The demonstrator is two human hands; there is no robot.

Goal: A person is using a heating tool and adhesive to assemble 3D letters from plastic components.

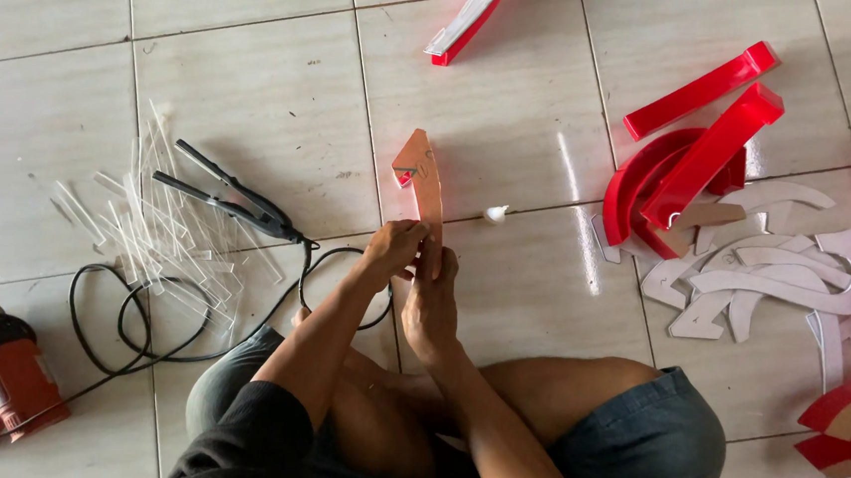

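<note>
- Your left hand (392, 250) and right hand (430, 304) both have their fingers pinched tight around the bottom end of the brown strip (427, 184), which stands up off the floor in front of your crossed legs, with a hooked top end showing a bit of red.
- Honestly the strip looks thin and long, so squeeze or bend it too hard at the base and I'd guess it snaps or kinks right above your fingers.
- The small white blob (495, 213) on the tile just right of the strip could be glue or a cap, can't tell; if it's wet, your hand or the strip could smear through it.
- The black cord (154, 335) loops right beside your left knee, so shifting your leg could drag the black clamp-like tool (234, 199) into the pile of clear strips (161, 236).
- Hard to make out: your fingertips are stacked on each other, so exactly how they grip is hidden.
- The orange power tool (7, 374) is cut off at the left edge, and the red curved pieces (696, 153) and white cutouts (772, 273) run off the right.
</note>
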